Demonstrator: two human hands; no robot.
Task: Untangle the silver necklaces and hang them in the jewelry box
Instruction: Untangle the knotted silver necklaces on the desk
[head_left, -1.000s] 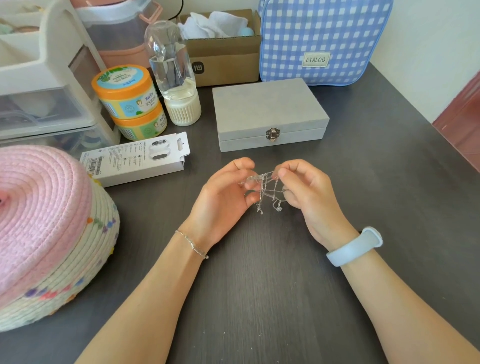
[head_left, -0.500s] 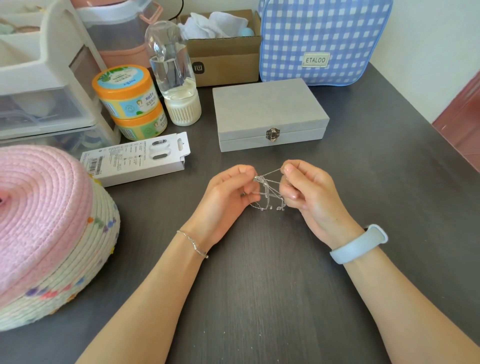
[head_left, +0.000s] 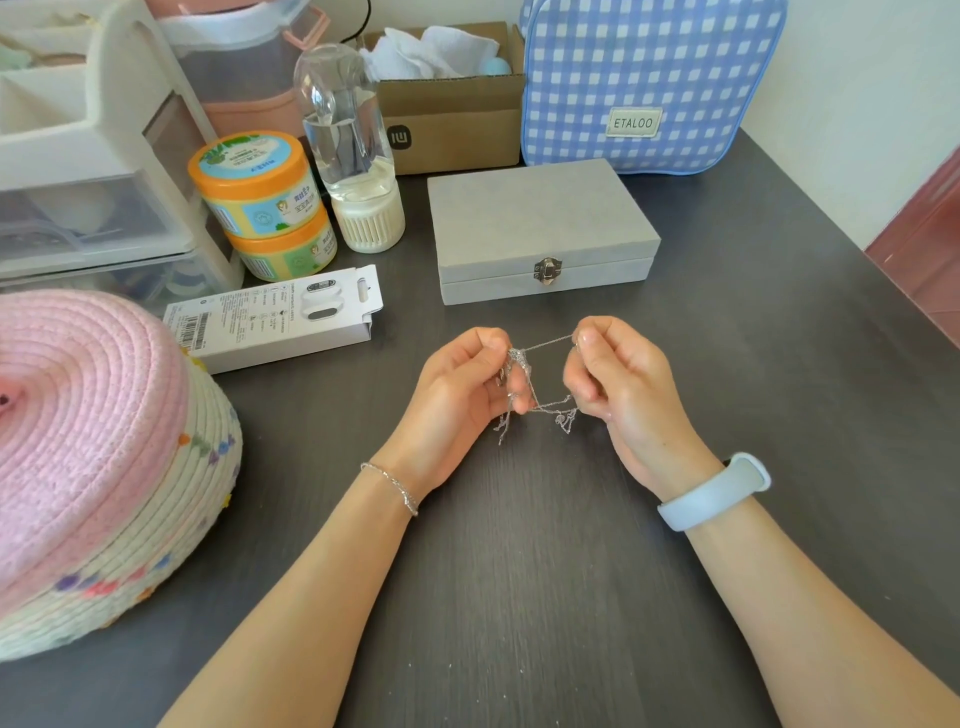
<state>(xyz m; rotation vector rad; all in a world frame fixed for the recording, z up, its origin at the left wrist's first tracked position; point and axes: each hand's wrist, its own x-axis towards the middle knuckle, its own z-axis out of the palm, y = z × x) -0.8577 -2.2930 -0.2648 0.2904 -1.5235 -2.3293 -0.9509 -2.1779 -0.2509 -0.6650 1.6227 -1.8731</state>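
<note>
The left hand (head_left: 457, 395) pinches the knotted clump of the tangled thin silver necklaces (head_left: 537, 387); the right hand (head_left: 618, 379) pinches one strand drawn taut across the gap between the hands, so the chains' long axis runs left to right above the dark wood-grain table (head_left: 519, 597), near its middle. How many chains there are cannot be told. One closed grey rectangular jewelry box (head_left: 540, 218) with a metal clasp lies just beyond both hands toward the far edge, slightly nearer the right hand. Left of it lie two stacked orange-lidded jars (head_left: 260, 202).
</note>
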